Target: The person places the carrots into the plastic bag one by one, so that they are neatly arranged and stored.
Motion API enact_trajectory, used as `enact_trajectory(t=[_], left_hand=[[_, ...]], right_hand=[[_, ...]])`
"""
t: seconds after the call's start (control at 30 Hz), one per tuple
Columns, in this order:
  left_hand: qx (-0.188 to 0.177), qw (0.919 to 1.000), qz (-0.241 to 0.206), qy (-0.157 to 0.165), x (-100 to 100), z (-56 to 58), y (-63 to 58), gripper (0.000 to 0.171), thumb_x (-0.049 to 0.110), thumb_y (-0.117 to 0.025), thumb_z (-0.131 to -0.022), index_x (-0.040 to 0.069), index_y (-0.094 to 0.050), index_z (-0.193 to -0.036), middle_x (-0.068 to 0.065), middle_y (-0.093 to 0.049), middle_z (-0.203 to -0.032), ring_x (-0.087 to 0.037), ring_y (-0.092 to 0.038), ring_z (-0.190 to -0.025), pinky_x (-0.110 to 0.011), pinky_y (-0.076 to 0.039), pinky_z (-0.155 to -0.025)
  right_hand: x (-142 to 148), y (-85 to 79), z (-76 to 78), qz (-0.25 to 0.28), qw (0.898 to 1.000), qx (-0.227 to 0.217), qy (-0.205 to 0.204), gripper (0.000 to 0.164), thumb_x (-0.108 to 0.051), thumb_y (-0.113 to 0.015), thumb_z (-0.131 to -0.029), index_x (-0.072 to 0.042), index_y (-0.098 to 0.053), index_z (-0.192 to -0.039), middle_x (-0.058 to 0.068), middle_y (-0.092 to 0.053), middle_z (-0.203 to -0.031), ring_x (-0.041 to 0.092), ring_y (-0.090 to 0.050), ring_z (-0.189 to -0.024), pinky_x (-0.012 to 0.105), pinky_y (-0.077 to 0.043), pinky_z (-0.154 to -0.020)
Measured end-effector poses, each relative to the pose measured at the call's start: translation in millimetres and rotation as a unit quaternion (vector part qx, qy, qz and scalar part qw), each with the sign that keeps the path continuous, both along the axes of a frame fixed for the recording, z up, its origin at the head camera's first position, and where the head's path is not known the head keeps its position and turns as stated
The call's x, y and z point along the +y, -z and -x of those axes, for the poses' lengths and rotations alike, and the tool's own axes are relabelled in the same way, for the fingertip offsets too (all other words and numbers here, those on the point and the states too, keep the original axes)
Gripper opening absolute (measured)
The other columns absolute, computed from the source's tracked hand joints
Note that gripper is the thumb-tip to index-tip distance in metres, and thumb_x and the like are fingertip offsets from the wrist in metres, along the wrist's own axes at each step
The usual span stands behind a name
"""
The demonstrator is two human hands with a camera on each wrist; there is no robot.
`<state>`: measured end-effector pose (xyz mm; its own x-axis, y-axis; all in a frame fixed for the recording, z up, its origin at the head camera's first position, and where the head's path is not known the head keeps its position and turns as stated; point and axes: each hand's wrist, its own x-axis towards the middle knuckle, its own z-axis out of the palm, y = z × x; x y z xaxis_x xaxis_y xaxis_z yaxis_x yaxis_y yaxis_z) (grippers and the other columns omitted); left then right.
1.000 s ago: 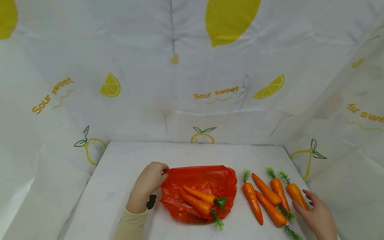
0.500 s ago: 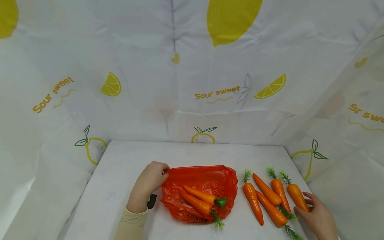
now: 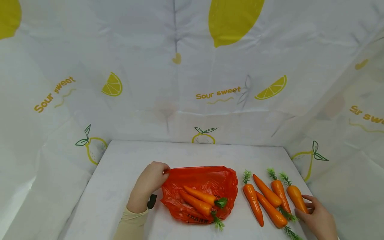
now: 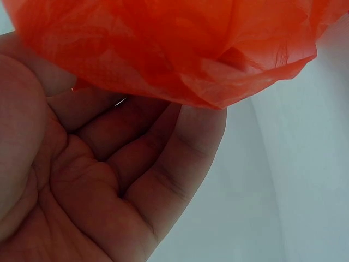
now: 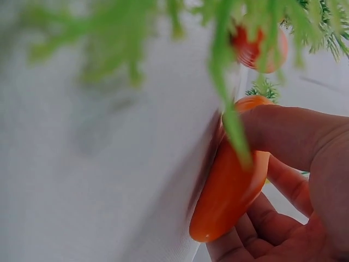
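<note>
My left hand (image 3: 151,180) holds the upper left edge of a red plastic bag (image 3: 204,178); in the left wrist view the thin film (image 4: 180,49) hides the fingertips. Two carrots lie on the bag, one with leafy green (image 3: 195,202) and one with a darker green top (image 3: 200,195). At the far right, my right hand (image 3: 319,216) has its thumb and fingers around the rightmost carrot (image 3: 295,196). Seen from the right wrist, that carrot (image 5: 232,188) lies against the white surface, its thick end partly behind the thumb.
Several other carrots lie between bag and right hand: one apart on the left (image 3: 253,201), one pointing up-left (image 3: 267,191), another crossing below it (image 3: 272,210). Lemon-printed white cloth (image 3: 180,116) walls the white table (image 3: 135,151) at back and sides.
My right hand's thumb and fingers have closed in around the rightmost carrot. The left hand and the bag stay in place.
</note>
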<state>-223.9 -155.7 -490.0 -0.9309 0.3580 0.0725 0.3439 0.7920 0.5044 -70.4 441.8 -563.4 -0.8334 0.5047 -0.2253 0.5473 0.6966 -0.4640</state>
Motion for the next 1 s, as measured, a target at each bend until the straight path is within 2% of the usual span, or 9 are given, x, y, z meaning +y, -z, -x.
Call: enact_trajectory(t=[0.23,0.43,0.6,0.83,1.0], left_hand=[[0.000,1.0000,0.000,0.001,0,1.1,1.7,0.013,0.002,-0.076,-0.098,0.005,-0.086,-0.106,-0.005,-0.082,-0.099,-0.015,-0.064,-0.080,-0.039,-0.062,-0.078],[-0.001,1.0000,0.001,0.002,0,1.9,2.2,0.013,0.002,-0.076,-0.098,0.005,-0.086,-0.106,-0.005,-0.081,-0.099,-0.015,-0.063,-0.080,-0.039,-0.061,-0.078],[-0.005,1.0000,0.003,0.001,1,2.5,3.2,0.013,0.003,-0.075,-0.099,0.005,-0.086,-0.107,-0.004,-0.081,-0.099,-0.015,-0.063,-0.080,-0.039,-0.061,-0.078],[-0.009,1.0000,0.000,0.000,2,1.9,3.1,0.013,0.003,-0.076,-0.099,0.005,-0.086,-0.107,-0.005,-0.082,-0.100,-0.016,-0.063,-0.081,-0.039,-0.062,-0.079],[-0.006,1.0000,0.002,0.000,2,1.5,2.4,0.012,0.003,-0.076,-0.099,0.005,-0.086,-0.106,-0.004,-0.081,-0.099,-0.016,-0.063,-0.081,-0.039,-0.062,-0.079]], right_hand=[[-3,-2.7,-0.7,0.004,1.000,0.002,0.011,0.087,-0.027,-0.092,-0.089,0.012,-0.045,-0.151,0.044,-0.063,-0.129,0.042,-0.070,-0.097,0.046,-0.065,-0.073],[-4,-5.7,-1.2,0.006,1.000,-0.007,0.028,0.087,-0.029,-0.092,-0.090,0.010,-0.045,-0.152,0.044,-0.061,-0.134,0.044,-0.069,-0.100,0.048,-0.064,-0.076],[-7,-12.9,-3.7,-0.007,0.999,0.010,0.031,0.085,-0.028,-0.092,-0.090,0.010,-0.046,-0.151,0.044,-0.062,-0.132,0.043,-0.069,-0.098,0.051,-0.063,-0.077],[-10,-27.3,-6.1,-0.018,0.999,0.034,0.026,0.084,-0.028,-0.091,-0.093,0.006,-0.046,-0.155,0.042,-0.063,-0.133,0.040,-0.070,-0.096,0.045,-0.063,-0.073],[-18,-46.1,-3.9,-0.027,0.998,0.048,0.014,0.085,-0.031,-0.092,-0.093,0.005,-0.047,-0.156,0.041,-0.064,-0.133,0.042,-0.069,-0.099,0.047,-0.065,-0.073]])
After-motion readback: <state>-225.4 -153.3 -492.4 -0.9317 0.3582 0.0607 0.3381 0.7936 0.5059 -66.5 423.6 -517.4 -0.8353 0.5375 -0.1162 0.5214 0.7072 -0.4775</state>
